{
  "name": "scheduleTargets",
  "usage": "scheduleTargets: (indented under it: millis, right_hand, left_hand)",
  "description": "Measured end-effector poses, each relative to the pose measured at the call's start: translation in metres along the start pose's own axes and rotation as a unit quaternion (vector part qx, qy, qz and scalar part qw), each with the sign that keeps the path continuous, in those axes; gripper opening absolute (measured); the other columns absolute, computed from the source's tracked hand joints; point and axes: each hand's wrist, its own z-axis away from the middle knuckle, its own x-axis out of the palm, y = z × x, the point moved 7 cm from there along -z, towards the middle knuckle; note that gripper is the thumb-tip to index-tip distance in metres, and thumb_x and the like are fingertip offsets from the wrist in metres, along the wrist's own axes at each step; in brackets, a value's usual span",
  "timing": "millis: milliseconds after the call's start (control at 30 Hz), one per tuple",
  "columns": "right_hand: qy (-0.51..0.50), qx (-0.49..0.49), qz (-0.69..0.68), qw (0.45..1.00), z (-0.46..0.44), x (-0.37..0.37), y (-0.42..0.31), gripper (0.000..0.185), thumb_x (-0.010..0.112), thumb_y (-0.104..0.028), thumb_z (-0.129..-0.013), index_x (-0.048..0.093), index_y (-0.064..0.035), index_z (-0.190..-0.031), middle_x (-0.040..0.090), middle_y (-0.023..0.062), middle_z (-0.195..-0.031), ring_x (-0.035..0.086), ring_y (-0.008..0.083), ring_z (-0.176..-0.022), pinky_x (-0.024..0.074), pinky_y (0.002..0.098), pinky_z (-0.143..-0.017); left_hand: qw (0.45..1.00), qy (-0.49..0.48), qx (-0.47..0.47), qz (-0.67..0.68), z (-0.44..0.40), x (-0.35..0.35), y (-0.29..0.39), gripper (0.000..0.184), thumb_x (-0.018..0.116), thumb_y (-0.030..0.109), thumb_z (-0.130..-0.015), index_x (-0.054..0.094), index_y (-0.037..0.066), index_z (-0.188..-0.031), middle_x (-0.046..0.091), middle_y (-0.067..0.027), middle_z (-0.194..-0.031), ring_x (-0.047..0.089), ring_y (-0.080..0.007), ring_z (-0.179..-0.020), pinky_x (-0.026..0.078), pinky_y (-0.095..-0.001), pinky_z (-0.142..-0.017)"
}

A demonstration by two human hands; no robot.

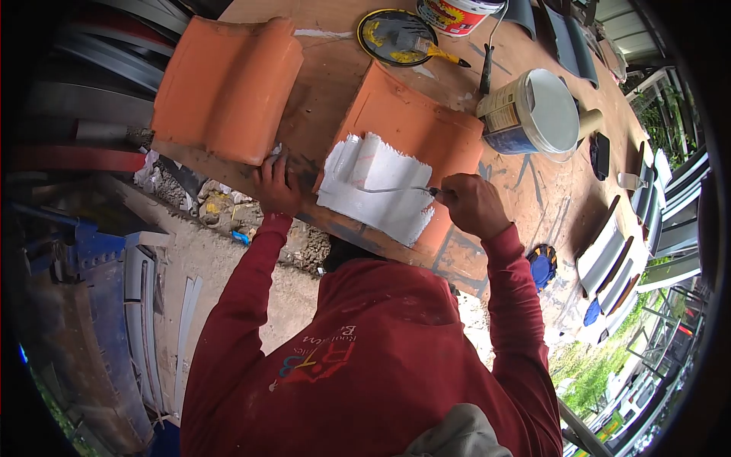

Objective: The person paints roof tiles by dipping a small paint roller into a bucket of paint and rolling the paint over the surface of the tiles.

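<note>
My right hand [474,204] is closed around the handle of a paint roller [396,189]. Its thin metal rod reaches left across the wet white paint, where the roller head is hard to make out against the white. That paint covers the lower part of an orange roof tile [415,114]; the upper part is bare orange. My left hand [277,186] rests on the edge of the wooden table [324,99], fingers apart, holding nothing. Just beyond its fingertips lies the lower corner of a second, unpainted orange roof tile [228,87].
A paint bucket [506,118] stands right of the painted tile. Behind are a black lid [381,38] bearing a yellow-stained paintbrush [430,50], another roller [487,65] and a white tub [454,17]. A blue lid [542,266] lies to the right. Grey metal strips [142,320] stand at left.
</note>
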Motion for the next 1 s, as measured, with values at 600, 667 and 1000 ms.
scheduleTargets:
  millis: [600,667,1000]
  right_hand:
    - [0.097,-0.030,-0.039,0.994,-0.024,0.014,0.005,0.016,0.074,-0.018,-0.089,0.068,-0.0036,-0.084,0.069,0.0142,-0.084,0.067,0.0397,-0.078,0.0506,0.0486,-0.067]
    - [0.118,-0.035,-0.069,0.990,-0.026,0.015,0.003,0.015,0.073,-0.017,-0.089,0.068,-0.0037,-0.084,0.069,0.0140,-0.084,0.068,0.0395,-0.078,0.0509,0.0485,-0.067]
    - [0.052,0.058,0.066,0.995,0.008,-0.046,0.034,0.016,0.073,-0.018,-0.089,0.068,-0.0037,-0.083,0.068,0.0156,-0.082,0.067,0.0406,-0.077,0.0510,0.0498,-0.067]
  left_hand:
    - [1.000,-0.012,-0.006,0.017,0.001,0.002,-0.003,0.036,0.062,0.017,-0.092,0.067,0.007,-0.127,0.062,-0.0139,-0.126,0.056,-0.0391,-0.115,0.044,-0.0512,-0.101]
    - [1.000,-0.011,-0.007,0.009,0.003,0.002,-0.003,0.036,0.062,0.017,-0.092,0.067,0.007,-0.126,0.062,-0.0138,-0.126,0.056,-0.0392,-0.115,0.045,-0.0512,-0.100]
    - [1.000,-0.007,-0.006,0.006,0.000,0.000,-0.001,0.036,0.063,0.017,-0.091,0.068,0.007,-0.125,0.062,-0.0141,-0.124,0.057,-0.0401,-0.114,0.046,-0.0521,-0.098]
